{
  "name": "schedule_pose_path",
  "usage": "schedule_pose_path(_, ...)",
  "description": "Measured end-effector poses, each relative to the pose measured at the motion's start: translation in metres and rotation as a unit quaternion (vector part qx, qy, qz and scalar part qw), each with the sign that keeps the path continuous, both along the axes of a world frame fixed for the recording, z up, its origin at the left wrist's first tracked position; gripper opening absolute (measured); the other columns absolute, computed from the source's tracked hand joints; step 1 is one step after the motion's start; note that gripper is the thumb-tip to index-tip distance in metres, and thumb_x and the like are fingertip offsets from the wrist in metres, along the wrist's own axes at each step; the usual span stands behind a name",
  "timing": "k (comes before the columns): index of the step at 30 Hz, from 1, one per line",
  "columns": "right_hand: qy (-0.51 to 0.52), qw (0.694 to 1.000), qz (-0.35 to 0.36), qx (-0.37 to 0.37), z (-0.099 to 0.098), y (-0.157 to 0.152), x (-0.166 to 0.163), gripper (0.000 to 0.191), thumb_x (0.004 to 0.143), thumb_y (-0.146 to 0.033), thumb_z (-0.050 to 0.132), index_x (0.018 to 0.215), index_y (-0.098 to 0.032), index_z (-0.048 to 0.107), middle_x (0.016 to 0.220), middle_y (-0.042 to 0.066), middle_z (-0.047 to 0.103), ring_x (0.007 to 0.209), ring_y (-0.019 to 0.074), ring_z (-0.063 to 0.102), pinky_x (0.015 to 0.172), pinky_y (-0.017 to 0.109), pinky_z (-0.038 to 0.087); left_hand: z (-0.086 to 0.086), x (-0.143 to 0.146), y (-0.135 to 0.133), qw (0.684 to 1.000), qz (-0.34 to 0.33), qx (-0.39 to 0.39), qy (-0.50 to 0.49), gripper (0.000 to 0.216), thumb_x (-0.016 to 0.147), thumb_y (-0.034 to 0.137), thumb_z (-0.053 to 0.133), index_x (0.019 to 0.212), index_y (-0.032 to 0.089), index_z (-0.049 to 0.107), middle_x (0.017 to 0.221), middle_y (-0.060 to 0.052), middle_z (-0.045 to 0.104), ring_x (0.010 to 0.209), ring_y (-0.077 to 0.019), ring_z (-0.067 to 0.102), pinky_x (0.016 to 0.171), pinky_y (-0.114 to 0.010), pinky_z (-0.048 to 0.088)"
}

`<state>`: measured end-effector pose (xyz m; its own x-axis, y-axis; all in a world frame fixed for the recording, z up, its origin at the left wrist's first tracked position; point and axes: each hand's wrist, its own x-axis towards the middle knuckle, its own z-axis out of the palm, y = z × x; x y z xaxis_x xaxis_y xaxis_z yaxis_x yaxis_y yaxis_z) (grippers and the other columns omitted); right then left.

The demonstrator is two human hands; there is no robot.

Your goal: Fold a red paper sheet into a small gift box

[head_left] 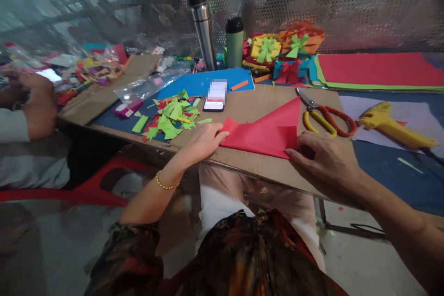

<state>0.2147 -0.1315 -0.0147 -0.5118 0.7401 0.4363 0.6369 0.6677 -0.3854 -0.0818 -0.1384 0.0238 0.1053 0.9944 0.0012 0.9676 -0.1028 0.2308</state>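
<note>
A sheet of red paper (260,132), folded over on itself, lies on brown cardboard at the table's front edge. My left hand (205,141) pinches its left end between thumb and fingers. At its right end, my right hand (324,155) grips the lower corner, thumb below and fingers curled above. The paper's upper right corner rises to a point. Just beyond my right hand rest scissors (328,115) with red and yellow handles, blades pointing away to the left. A phone (215,95) with a lit screen lies behind the paper.
A yellow glue gun (395,125) lies at right on pale paper. Green and red paper scraps (173,115) are heaped at left. Behind stand a steel flask (204,32), a green tumbler (235,44), paper gift boxes (265,48) and stacked coloured sheets (374,69). Another person's arm (38,101) is far left.
</note>
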Motion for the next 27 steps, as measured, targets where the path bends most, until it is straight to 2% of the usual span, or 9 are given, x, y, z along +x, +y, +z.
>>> schedule_pose_path(6, -0.009, 1.000, 0.000, 0.021, 0.004, 0.001, -0.001, 0.035, 0.092, -0.025, 0.063, 0.065, -0.027, 0.039, 0.059, 0.002, 0.052, 0.057, 0.0203, 0.049, 0.055, 0.037, 0.030, -0.007, 0.002, 0.001, 0.999, -0.016, 0.010, 0.048, 0.027, 0.104, 0.028, 0.050, 0.085, 0.017, 0.064, 0.084, -0.008, 0.068, 0.083, -0.0232, 0.061, 0.074, -0.034, 0.040)
schedule_pose_path(12, -0.025, 0.999, -0.030, -0.012, 0.007, -0.001, -0.005, 0.034, 0.091, -0.028, 0.059, 0.064, -0.026, 0.038, 0.060, 0.001, 0.050, 0.059, 0.0190, 0.047, 0.059, 0.035, 0.030, -0.011, 0.003, 0.003, 0.998, -0.023, 0.008, 0.065, 0.025, 0.104, 0.027, 0.050, 0.088, 0.016, 0.066, 0.090, -0.009, 0.071, 0.093, -0.0252, 0.064, 0.085, -0.036, 0.045)
schedule_pose_path(16, -0.019, 0.999, -0.029, -0.040, 0.005, -0.002, -0.005, 0.034, 0.092, -0.033, 0.056, 0.064, -0.026, 0.038, 0.061, 0.000, 0.048, 0.061, 0.0188, 0.046, 0.062, 0.034, 0.030, -0.011, 0.004, 0.005, 0.996, -0.013, 0.001, 0.083, 0.027, 0.105, 0.028, 0.049, 0.092, 0.015, 0.069, 0.092, -0.011, 0.072, 0.093, -0.0262, 0.065, 0.085, -0.037, 0.046)
schedule_pose_path(27, -0.022, 0.999, -0.030, -0.036, 0.008, -0.003, -0.006, 0.034, 0.092, -0.033, 0.054, 0.063, -0.026, 0.037, 0.062, 0.000, 0.046, 0.061, 0.0181, 0.043, 0.063, 0.034, 0.029, -0.011, 0.006, 0.003, 0.993, -0.003, -0.005, 0.119, 0.030, 0.107, 0.031, 0.048, 0.101, 0.012, 0.071, 0.099, -0.013, 0.074, 0.099, -0.0281, 0.065, 0.083, -0.037, 0.044)
